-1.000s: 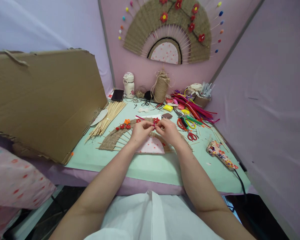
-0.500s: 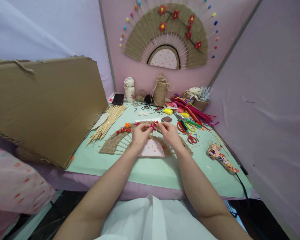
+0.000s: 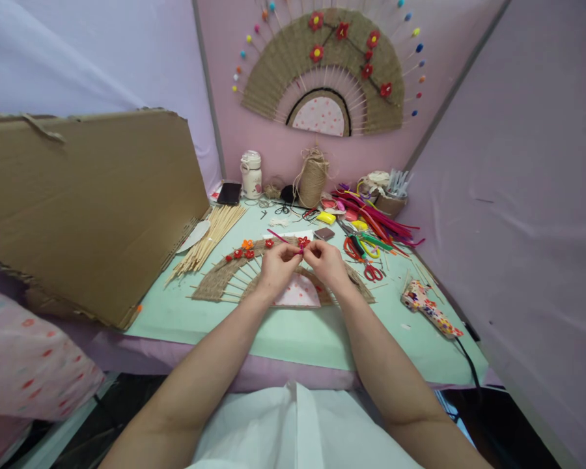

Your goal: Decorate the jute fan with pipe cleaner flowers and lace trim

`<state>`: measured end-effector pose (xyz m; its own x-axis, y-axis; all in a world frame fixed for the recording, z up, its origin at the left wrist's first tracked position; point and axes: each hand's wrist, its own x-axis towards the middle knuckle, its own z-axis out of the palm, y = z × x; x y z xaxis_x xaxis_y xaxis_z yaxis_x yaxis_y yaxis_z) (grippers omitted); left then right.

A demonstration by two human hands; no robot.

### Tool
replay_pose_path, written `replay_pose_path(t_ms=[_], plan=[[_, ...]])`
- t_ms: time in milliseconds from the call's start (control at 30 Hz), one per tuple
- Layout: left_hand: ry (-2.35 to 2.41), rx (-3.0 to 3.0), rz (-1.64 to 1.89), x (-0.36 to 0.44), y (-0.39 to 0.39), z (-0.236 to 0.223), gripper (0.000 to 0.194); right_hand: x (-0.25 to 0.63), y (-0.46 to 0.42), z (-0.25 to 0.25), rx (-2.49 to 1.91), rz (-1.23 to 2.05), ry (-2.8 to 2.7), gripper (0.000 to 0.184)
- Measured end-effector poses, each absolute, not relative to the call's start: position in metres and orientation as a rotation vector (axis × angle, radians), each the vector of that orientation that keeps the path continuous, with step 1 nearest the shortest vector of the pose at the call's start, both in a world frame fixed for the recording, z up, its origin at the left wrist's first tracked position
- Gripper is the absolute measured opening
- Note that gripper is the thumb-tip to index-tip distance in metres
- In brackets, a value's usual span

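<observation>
My left hand and my right hand meet over the middle of a half-made jute fan lying on the green table mat. Both pinch a thin pink pipe cleaner between fingertips; its free end sticks up and to the left. Small red and orange flowers sit along the fan's woven band to the left of my hands. The fan's pink spotted centre shows just below my wrists.
A large cardboard sheet leans at the left. Bamboo sticks lie beside it. At the back stand a jar, a twine spool and a phone. Pipe cleaners, scissors and a glue gun lie right.
My hands stayed together over the fan and worked the pipe cleaner; its free end now points up and left. The view tilted up a little.
</observation>
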<state>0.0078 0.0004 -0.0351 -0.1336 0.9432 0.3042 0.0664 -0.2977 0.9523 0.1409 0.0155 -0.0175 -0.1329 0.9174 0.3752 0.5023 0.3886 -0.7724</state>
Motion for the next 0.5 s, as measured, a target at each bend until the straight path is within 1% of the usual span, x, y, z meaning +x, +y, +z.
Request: replay_pose_path(t_ms=[67, 200, 333, 500], plan=[[1.18, 1.393, 1.517, 0.0072, 0.0006, -0.0346, 0.009, 0.1402, 0.0152, -0.0173, -1.239, 0.612, -1.778, 0.014], [1.163, 1.272, 1.498, 0.0058, 0.0012, -0.0309, 0.013, 0.139, 0.0145, -0.0155, -1.17, 0.532, -1.827, 0.013], [1.132, 1.202, 1.485, 0.0049, 0.0003, -0.0264, 0.014, 0.1419, 0.0152, -0.0141, -1.117, 0.54, -1.882, 0.016], [1.148, 1.251, 1.483, 0.0037, 0.0012, -0.0285, 0.011, 0.1463, 0.0165, -0.0146, -1.174, 0.578, -1.901, 0.02]])
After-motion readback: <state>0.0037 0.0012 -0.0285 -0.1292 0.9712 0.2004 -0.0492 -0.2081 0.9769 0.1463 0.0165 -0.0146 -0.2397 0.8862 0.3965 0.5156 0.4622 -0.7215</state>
